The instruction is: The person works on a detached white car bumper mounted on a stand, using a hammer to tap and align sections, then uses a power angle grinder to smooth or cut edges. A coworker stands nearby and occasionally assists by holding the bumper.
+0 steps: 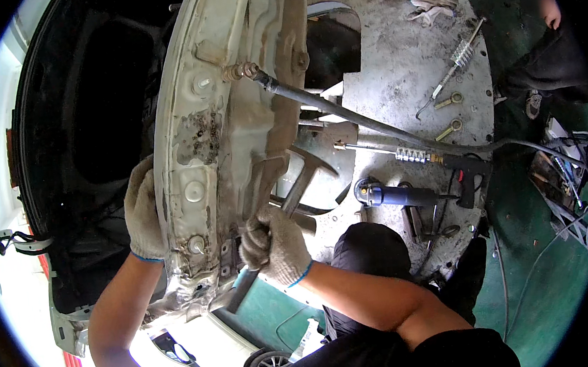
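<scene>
A dented white car body panel [202,142] with rust patches stands in front of me, beside a dark wheel arch [92,129]. My left hand [142,211], in a grey knit glove, grips the panel's left edge. My right hand [274,243], also gloved, is closed on the handle of a hammer [301,186] whose head lies just right of the panel's lower edge. A dark rod [344,115] with a brass fitting is fixed to the panel near the top and runs right toward a pistol-grip tool [467,171].
On the round metal floor plate [402,67] lie a blue angle grinder [383,194], a spring puller [459,59], eye bolts [448,130] and a rag [430,7]. A person crouches at the top right [551,63]. Cables [567,191] trail over the green floor.
</scene>
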{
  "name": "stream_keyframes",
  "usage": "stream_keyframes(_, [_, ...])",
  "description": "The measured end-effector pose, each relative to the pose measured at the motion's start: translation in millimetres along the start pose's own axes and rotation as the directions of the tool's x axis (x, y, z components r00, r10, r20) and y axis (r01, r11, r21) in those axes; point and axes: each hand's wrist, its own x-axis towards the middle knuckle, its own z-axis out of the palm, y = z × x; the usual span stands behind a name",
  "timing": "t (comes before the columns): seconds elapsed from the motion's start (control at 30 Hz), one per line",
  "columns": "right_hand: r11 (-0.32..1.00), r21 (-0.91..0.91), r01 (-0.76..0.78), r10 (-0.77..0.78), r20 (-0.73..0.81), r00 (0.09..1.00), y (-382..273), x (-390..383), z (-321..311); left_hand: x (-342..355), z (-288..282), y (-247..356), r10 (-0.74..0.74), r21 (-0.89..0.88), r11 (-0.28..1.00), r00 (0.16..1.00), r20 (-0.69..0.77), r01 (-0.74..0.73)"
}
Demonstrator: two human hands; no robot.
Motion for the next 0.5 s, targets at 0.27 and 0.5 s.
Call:
stream_keyframes(0.27, [0.943, -0.314, 0.107, -0.168, -0.172, 0.971, 5, -3, 0, 3, -28, -13, 0.341, 0.723, 0.567, 0.911, 0.231, -0.395])
stream_keyframes(0.5, [0.667, -0.741, 0.079, -0.264, -0.136, 0.955, 25, 0, -21, 1, -12, -10, 0.065, 0.137, 0.989, 0.996, -0.053, -0.057])
